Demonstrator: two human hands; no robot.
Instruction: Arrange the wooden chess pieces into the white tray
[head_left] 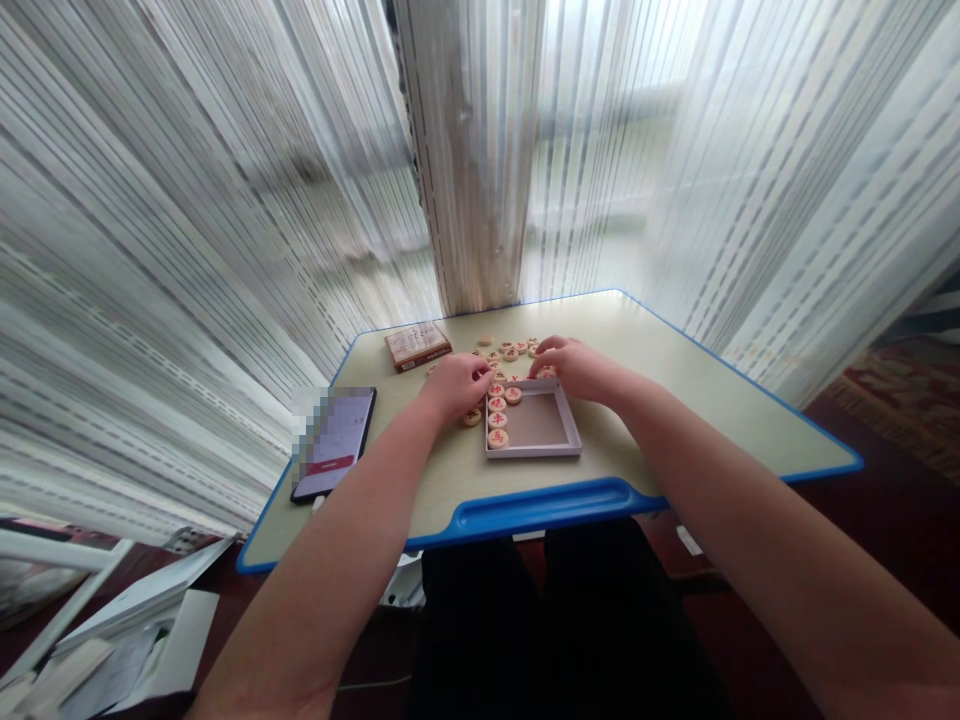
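Observation:
A shallow white box tray [571,432] lies on the small table, holding several round wooden Chinese chess pieces [497,420] with red characters along its left side. My left hand [456,384] rests curled at the tray's upper left corner, fingers closed on a piece I can barely make out. My right hand [574,365] is at the tray's far rim, fingers pinched around a piece [546,372]. More loose pieces [511,351] lie scattered on the table just beyond both hands. One piece [471,417] sits outside the tray under my left wrist.
The cream table has a blue rim [540,505]. A phone [334,441] lies at the left, a brown box lid [417,345] behind it. Sheer curtains [465,150] hang close behind. Papers and white frames [112,620] lie on the floor at lower left.

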